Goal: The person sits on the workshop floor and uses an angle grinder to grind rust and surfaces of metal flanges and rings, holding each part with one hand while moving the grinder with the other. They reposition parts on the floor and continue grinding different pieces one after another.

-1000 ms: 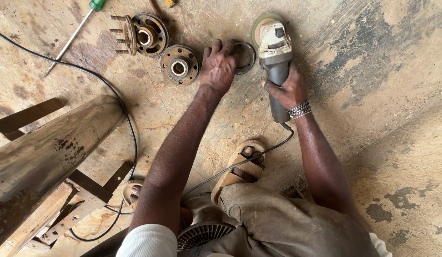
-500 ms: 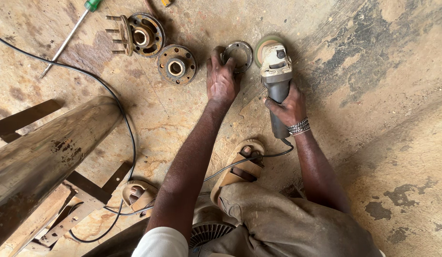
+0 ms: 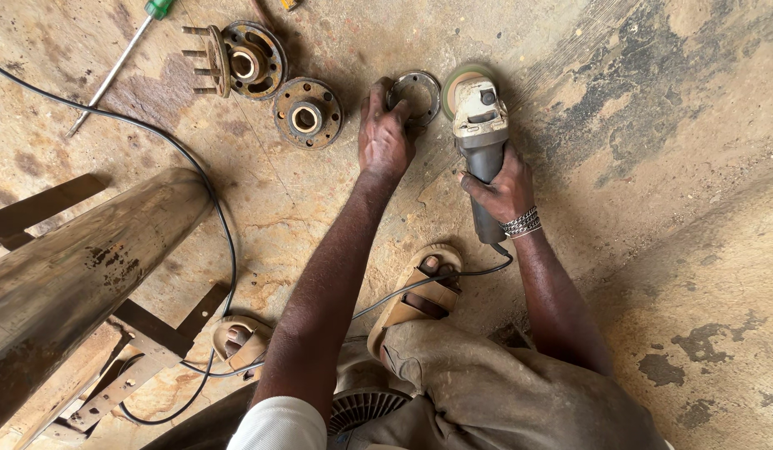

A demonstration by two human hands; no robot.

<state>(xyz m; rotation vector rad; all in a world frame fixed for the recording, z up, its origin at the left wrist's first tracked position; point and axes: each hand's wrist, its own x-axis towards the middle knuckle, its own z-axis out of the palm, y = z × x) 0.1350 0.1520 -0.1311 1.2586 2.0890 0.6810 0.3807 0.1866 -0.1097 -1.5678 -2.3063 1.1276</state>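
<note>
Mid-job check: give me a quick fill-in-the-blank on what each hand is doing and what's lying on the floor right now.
1. The right hand grips the body of the angle ______.
2. The left hand presses down on a flat metal ______ on the floor.
3. The screwdriver at the upper left has a ______ handle.
4. The rusty hub lies to the ______ of the left hand.

Missing words: grinder; ring; green; left

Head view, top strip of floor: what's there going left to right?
Green-handled screwdriver → rusty wheel hub with studs → round rusty flanged hub → left hand on a flat metal ring → grey angle grinder, gripped by the right hand.
</note>
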